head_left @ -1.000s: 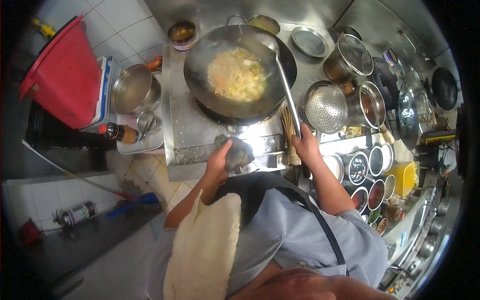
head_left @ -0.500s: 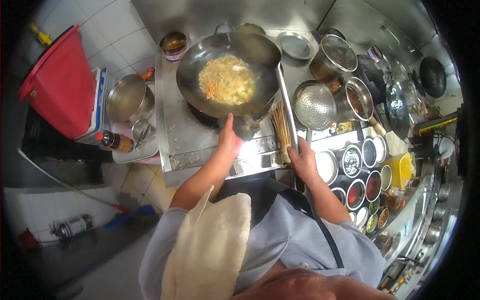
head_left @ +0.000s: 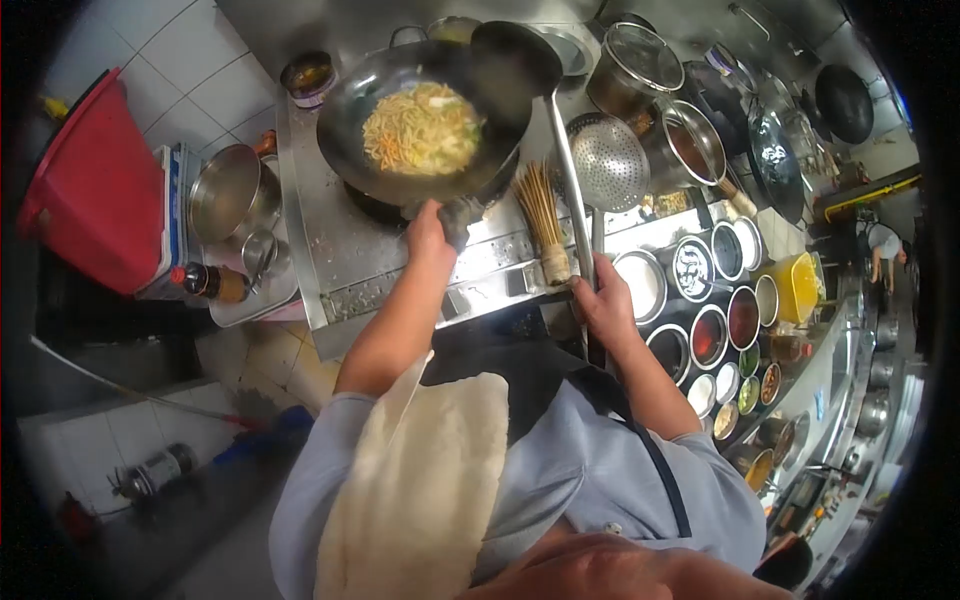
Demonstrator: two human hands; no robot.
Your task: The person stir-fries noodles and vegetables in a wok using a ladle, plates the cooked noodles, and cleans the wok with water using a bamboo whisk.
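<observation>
My left hand (head_left: pixel 430 237) is closed on a dark cloth (head_left: pixel 456 222) at the near rim of a black wok (head_left: pixel 345 150). Pale shredded food (head_left: pixel 422 130) with orange strips lies in the wok. My right hand (head_left: pixel 606 304) is wrapped round the long handle of a ladle (head_left: pixel 516 65), whose dark bowl is over the wok's right side. Just left of that handle, a bamboo brush (head_left: pixel 545 225) lies on the stove edge.
A perforated strainer (head_left: pixel 607 162) and deep pots (head_left: pixel 637 60) are right of the wok. Several seasoning containers (head_left: pixel 709 335) stand nearer. At left are a steel pot (head_left: pixel 228 195), a bottle (head_left: pixel 212 283) and a red bin (head_left: pixel 105 190). Another person (head_left: pixel 886 245) is far right.
My left hand has moved with the cloth up to the wok's rim. The wok is tilted more, and its food has shifted. The ladle's bowl has come away from the food. The whole view has shifted.
</observation>
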